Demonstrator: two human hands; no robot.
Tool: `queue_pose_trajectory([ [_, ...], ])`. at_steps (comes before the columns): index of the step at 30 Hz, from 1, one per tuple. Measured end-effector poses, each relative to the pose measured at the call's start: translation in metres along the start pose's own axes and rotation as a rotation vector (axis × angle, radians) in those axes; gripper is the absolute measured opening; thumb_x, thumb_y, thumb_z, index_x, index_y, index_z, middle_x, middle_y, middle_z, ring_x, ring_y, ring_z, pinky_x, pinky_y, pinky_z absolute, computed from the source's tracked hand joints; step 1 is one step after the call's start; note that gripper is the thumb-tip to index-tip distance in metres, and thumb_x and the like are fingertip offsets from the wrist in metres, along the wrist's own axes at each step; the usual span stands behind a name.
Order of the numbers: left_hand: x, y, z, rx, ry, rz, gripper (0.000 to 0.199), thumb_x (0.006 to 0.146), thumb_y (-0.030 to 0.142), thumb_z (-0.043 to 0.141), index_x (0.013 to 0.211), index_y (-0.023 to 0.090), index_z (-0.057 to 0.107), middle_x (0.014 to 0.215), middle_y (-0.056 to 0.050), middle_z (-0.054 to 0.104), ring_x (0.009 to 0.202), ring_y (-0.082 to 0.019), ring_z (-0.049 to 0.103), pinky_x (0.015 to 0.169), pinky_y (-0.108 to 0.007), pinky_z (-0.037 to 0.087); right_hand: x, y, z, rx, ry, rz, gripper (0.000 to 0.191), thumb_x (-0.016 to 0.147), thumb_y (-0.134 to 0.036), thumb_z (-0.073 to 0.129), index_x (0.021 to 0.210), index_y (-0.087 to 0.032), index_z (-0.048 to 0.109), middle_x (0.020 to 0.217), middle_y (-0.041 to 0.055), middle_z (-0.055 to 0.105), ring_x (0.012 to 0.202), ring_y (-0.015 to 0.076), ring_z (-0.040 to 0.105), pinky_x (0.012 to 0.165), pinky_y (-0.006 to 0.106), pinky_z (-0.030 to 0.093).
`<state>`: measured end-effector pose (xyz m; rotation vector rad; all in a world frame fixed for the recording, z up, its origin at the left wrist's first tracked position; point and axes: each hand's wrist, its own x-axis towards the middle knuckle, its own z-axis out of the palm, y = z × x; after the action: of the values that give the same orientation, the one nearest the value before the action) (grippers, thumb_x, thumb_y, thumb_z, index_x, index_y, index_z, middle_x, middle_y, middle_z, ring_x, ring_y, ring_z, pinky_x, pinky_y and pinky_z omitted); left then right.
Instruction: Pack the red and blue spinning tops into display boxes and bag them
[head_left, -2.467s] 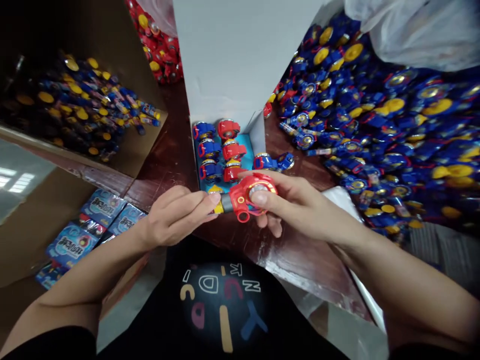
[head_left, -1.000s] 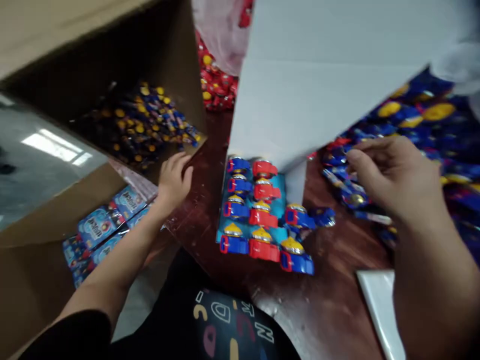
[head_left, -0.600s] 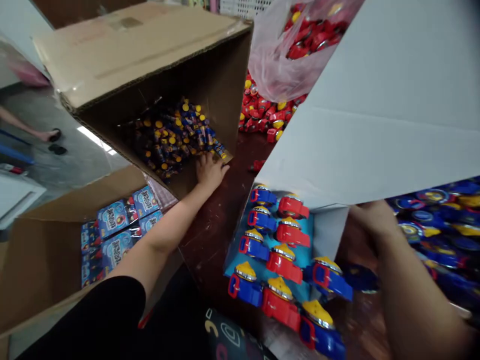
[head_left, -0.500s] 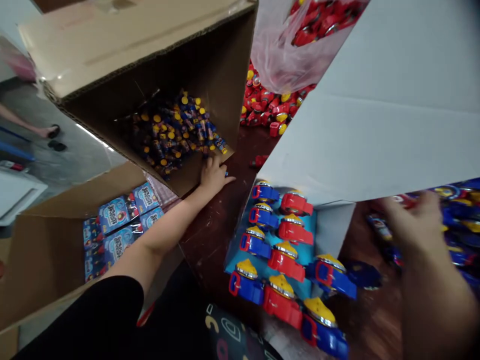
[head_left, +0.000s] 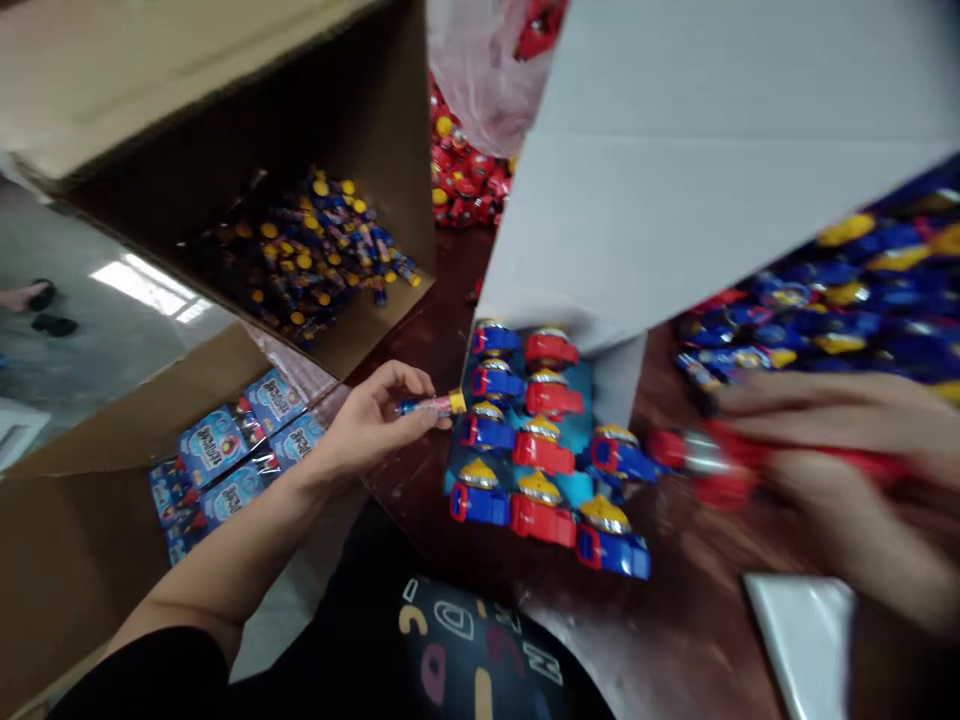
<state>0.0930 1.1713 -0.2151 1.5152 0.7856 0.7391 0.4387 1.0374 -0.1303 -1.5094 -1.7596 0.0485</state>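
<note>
My left hand (head_left: 375,420) is closed around a small blue tube with a yellow cap (head_left: 431,405), the cap pointing right. It is just left of a display box whose blue tray (head_left: 589,385) holds rows of blue toy watches (head_left: 489,432) and red toy watches (head_left: 544,450) with yellow domed tops. My right hand (head_left: 847,470), blurred by motion, grips a red toy watch (head_left: 724,462) above the table, right of the box. Next to that watch, at the box's right edge, another blue toy watch (head_left: 621,455) sticks out.
The display box's white lid (head_left: 675,170) stands raised. A tilted carton (head_left: 397,130) holds several small tubes (head_left: 322,250). Lower left, another carton (head_left: 60,560) contains packaged boxes (head_left: 214,445). Piles of red watches (head_left: 465,175) and blue watches (head_left: 847,310) lie behind. A white packet (head_left: 802,640) rests lower right.
My left hand has come out of the tilted carton toward the display box with a tube. My right hand has come back from the blue pile and now shows a red toy watch.
</note>
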Motion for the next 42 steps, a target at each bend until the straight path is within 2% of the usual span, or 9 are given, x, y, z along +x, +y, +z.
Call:
queue_pose_trajectory([
  [3,-0.014,0.028,0.022,-0.272,-0.257,-0.064,0.033,0.101,0.034,0.075,0.130,0.023,0.066,0.127,-0.009,0.072,0.101,-0.020,0.078,0.090,-0.032,0.066,0.020,-0.039,0.030,0.180,-0.139,-0.251,0.006,0.099,-0.031,0.073,0.100,-0.026,0.071,0.097,0.0069,0.076,0.092,0.0215,0.074,0.079,0.038,0.061],
  [8,-0.011,0.048,0.040,0.024,-0.455,0.046,0.031,0.107,0.036,0.065,0.135,0.023,0.070,0.100,-0.005,0.078,0.085,-0.016,0.075,0.078,-0.026,0.063,0.024,-0.048,0.056,0.185,-0.155,-0.269,0.025,0.105,-0.042,0.064,0.092,-0.021,0.066,0.099,0.0064,0.074,0.096,0.0189,0.069,0.083,0.036,0.057],
  [12,-0.013,0.046,0.048,0.473,-0.231,0.493,0.026,0.105,0.025,0.066,0.130,0.018,0.069,0.107,-0.008,0.076,0.092,-0.019,0.073,0.083,-0.030,0.062,0.009,-0.056,0.060,0.148,-0.070,-0.253,0.024,0.105,-0.037,0.063,0.087,-0.022,0.060,0.095,0.0044,0.071,0.090,0.0176,0.065,0.082,0.036,0.053],
  [17,-0.005,0.035,0.054,0.816,-0.077,0.987,0.051,0.101,0.012,0.067,0.151,0.017,0.056,0.113,-0.012,0.075,0.096,-0.023,0.071,0.085,-0.037,0.061,-0.002,-0.065,0.057,0.202,-0.130,0.208,0.028,0.109,-0.046,0.055,0.096,-0.022,0.058,0.091,0.0032,0.068,0.083,0.0161,0.065,0.077,0.032,0.055],
  [23,0.019,0.051,0.041,0.352,-0.304,0.339,0.031,0.103,0.037,0.071,0.128,0.020,0.075,0.107,-0.008,0.078,0.088,-0.017,0.072,0.080,-0.028,0.061,-0.012,-0.036,0.002,-0.055,-0.161,-0.197,0.058,0.093,-0.045,0.081,0.146,-0.035,0.060,0.161,0.0106,0.051,0.157,0.0367,0.043,0.121,0.062,0.050],
  [28,0.023,0.065,0.045,-0.211,-0.755,-0.299,0.046,0.100,0.060,0.068,0.096,0.016,0.077,0.078,-0.006,0.070,0.048,-0.007,0.044,0.044,-0.022,0.040,-0.015,-0.019,-0.022,-0.113,-0.247,-0.489,0.046,0.097,-0.019,0.074,0.133,-0.048,0.071,0.137,-0.0018,0.075,0.132,0.0274,0.071,0.106,0.050,0.065],
  [33,0.024,0.071,0.056,0.149,-0.495,0.188,0.028,0.100,0.039,0.074,0.121,0.023,0.079,0.101,-0.006,0.079,0.083,-0.018,0.072,0.072,-0.027,0.060,-0.017,-0.030,-0.023,-0.233,-0.160,-0.328,0.089,0.092,-0.049,0.083,0.166,-0.021,0.045,0.128,0.0160,0.078,0.104,0.0299,0.080,0.085,0.039,0.069],
  [39,0.062,0.073,0.075,0.285,-0.540,0.181,0.046,0.111,0.053,0.050,0.108,0.018,0.079,0.088,-0.006,0.078,0.071,-0.016,0.070,0.066,-0.027,0.059,0.005,-0.012,-0.037,-0.063,-0.163,-0.103,0.084,0.099,-0.046,0.073,0.167,-0.060,0.025,0.156,-0.0037,0.062,0.131,0.0308,0.071,0.099,0.051,0.068],
  [42,0.094,0.060,0.085,0.651,-0.331,0.484,0.052,0.105,0.057,0.060,0.138,0.019,0.071,0.142,-0.014,0.071,0.132,-0.031,0.066,0.110,-0.045,0.056,0.017,0.016,-0.032,-0.281,-0.123,-0.020,0.063,0.104,-0.040,0.066,0.161,-0.054,0.043,0.149,-0.0001,0.067,0.132,0.0285,0.069,0.109,0.052,0.062],
])
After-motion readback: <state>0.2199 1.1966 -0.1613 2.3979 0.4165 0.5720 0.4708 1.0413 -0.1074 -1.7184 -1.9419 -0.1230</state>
